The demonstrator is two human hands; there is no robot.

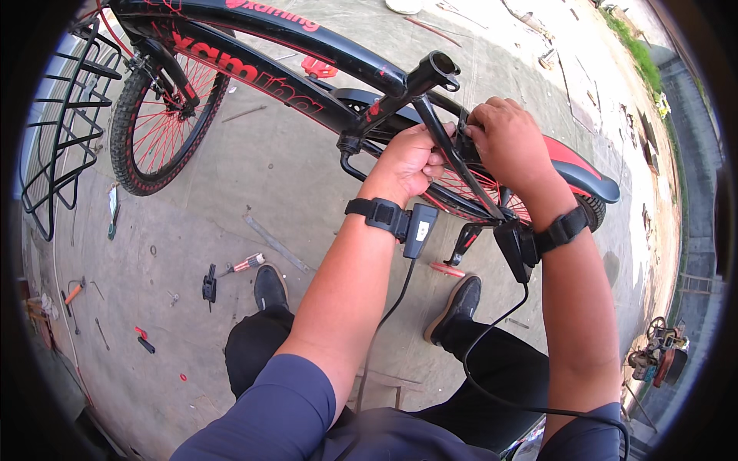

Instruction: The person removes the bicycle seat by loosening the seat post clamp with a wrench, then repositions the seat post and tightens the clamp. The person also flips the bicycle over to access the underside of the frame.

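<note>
A black and red bicycle [307,100] stands across the upper part of the view, its seat tube [434,73] open at the top with no saddle on it. My right hand [507,142] is closed, thumb and forefinger pinching a small black part [462,131] behind the seat tube, above the rear wheel [530,207]. From the near side my left hand [409,160] reaches in with curled fingers, its fingertips passing behind a slanting frame tube [455,157]. What those fingers grip is hidden. The black and red rear mudguard [580,169] lies just right of my right hand.
A black wire basket [65,131] and the front wheel [171,115] are at the left. On the floor lie a screwdriver-like tool [244,263], a black part [209,286], a metal strip [277,243], a hammer [74,292] and pliers [113,211]. Cables hang from both wrist straps.
</note>
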